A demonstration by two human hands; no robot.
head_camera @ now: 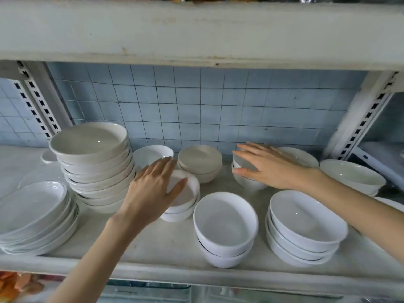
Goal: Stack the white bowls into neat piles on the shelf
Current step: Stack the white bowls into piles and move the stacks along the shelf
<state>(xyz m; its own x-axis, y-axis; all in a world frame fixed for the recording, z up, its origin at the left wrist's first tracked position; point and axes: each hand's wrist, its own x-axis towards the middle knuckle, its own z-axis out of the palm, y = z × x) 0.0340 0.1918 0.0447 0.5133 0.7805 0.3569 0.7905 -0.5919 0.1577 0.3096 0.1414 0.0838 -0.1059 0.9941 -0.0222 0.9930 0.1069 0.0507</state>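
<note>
White bowls stand in piles on the shelf (pixel 166 241). My left hand (pixel 153 189) hovers with straight fingers over a short pile of small bowls (pixel 185 200) in the middle. My right hand (pixel 269 167) is spread flat over another small pile (pixel 247 182) further back. A pile of two deep bowls (pixel 225 228) and a pile of wider bowls (pixel 306 228) stand at the front. A single bowl (pixel 150 155) and a cream pair (pixel 200 162) sit near the wall. I cannot tell if either hand touches its bowls.
A tall leaning stack of cream bowls (pixel 96 165) stands at the left, with oval plates (pixel 35 213) in front of it. More bowls (pixel 352 176) sit by the right upright (pixel 360 123). An upper shelf beam (pixel 196 31) overhangs closely. Blue tiles back the shelf.
</note>
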